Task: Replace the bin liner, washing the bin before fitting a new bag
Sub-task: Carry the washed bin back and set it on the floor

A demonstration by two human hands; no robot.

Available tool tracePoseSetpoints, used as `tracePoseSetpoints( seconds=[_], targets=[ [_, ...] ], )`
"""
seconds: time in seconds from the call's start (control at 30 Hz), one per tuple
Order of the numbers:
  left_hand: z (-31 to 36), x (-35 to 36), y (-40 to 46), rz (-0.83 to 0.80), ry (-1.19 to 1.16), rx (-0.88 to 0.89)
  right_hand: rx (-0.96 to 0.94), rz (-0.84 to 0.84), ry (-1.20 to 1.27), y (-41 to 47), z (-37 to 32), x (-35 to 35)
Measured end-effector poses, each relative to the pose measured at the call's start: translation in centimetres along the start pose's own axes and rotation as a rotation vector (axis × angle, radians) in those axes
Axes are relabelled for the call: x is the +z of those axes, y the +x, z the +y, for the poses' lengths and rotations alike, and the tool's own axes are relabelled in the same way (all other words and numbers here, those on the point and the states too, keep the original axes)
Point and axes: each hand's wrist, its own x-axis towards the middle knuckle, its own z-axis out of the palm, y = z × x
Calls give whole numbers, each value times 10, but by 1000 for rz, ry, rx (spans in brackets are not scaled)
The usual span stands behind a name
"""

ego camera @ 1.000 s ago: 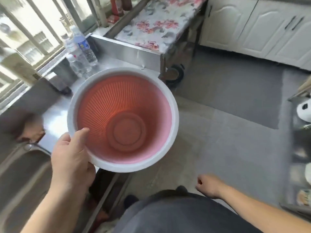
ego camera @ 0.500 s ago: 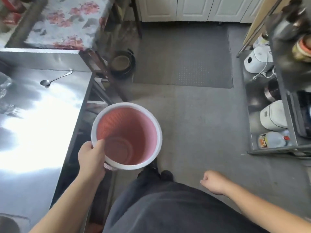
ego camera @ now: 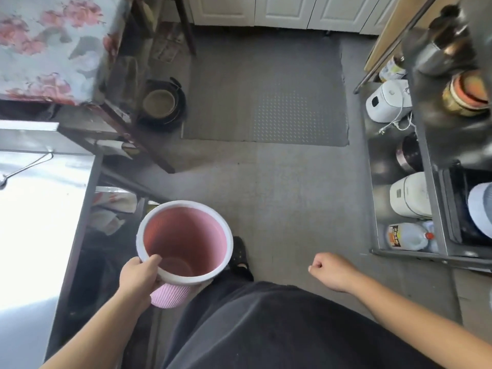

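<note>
While we have turned from the steel counter (ego camera: pixel 40 209), now at nine o'clock, the floor (ego camera: pixel 292 198) fills most of the view. We have carried the bin (ego camera: pixel 183 241) off the counter and down beside our leg, at about seven o'clock; it hangs mouth-up, unlined and empty. Our left hand (ego camera: pixel 137 275) grips its white rim, thumb hooked inside. Our right hand (ego camera: pixel 330 271), at five o'clock, is curled and holds nothing. We judge washing done and a fresh bag next.
</note>
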Motion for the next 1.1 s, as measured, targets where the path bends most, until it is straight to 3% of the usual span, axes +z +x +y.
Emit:
tracePoseSetpoints(
  seconds=[0.2, 0.43, 0.67, 0.83, 1.1],
  targets=[
    [65, 38, 7, 26, 98, 4, 88, 33, 110, 22, 37, -47],
    [135, 97, 10, 85, 131, 15, 163, -62, 205, 55, 119, -106],
    [199, 171, 2, 212, 63, -32, 114, -68, -14, 125, 151, -242],
    [241, 208, -12, 274, -57, -55, 4, -56, -128, 186, 123, -344],
    [293, 233, 31, 275, -182, -163, -195, 5, -163, 266, 6, -462]
  ],
)
